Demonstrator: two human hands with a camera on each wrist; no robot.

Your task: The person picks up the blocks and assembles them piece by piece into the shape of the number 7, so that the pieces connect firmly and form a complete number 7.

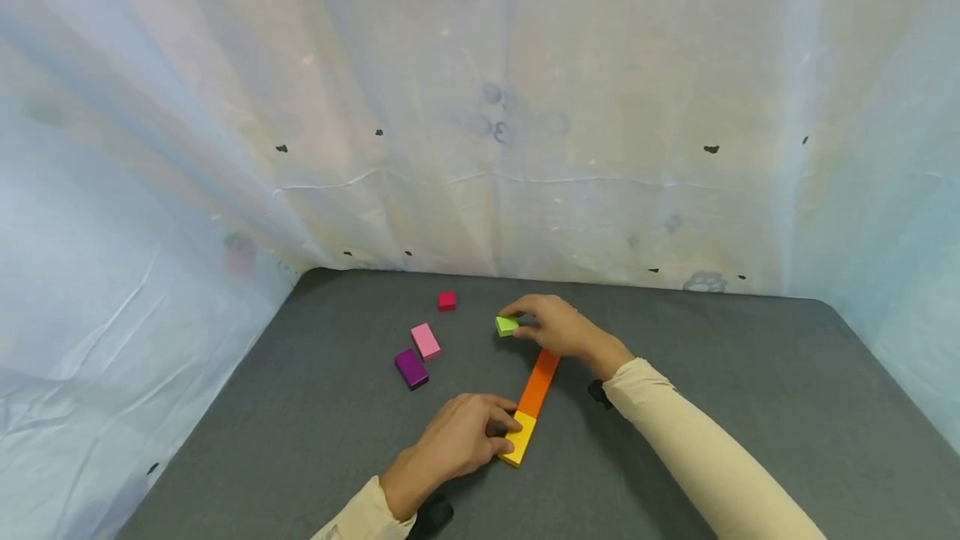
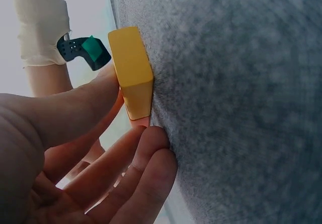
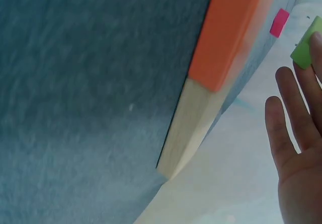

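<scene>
My left hand [image 1: 465, 437] pinches a yellow block [image 1: 519, 440] on the dark table, at the near end of a row. The left wrist view shows the thumb against the same yellow block [image 2: 132, 58]. Touching its far end is a longer orange block [image 1: 539, 382]. Beyond that, the right wrist view has a plain wooden block [image 3: 188, 123] continuing the line; my right hand [image 1: 561, 326] hides it from the head view. Between thumb and fingers, the right hand holds a light green block [image 1: 506, 325] above the table, left of the row's far end.
To the left of the row lie a purple block [image 1: 412, 369], a pink block [image 1: 426, 341] and a small red block [image 1: 447, 301]. A pale printed curtain [image 1: 585, 215] hangs behind the dark grey table [image 1: 712, 398] and along its sides.
</scene>
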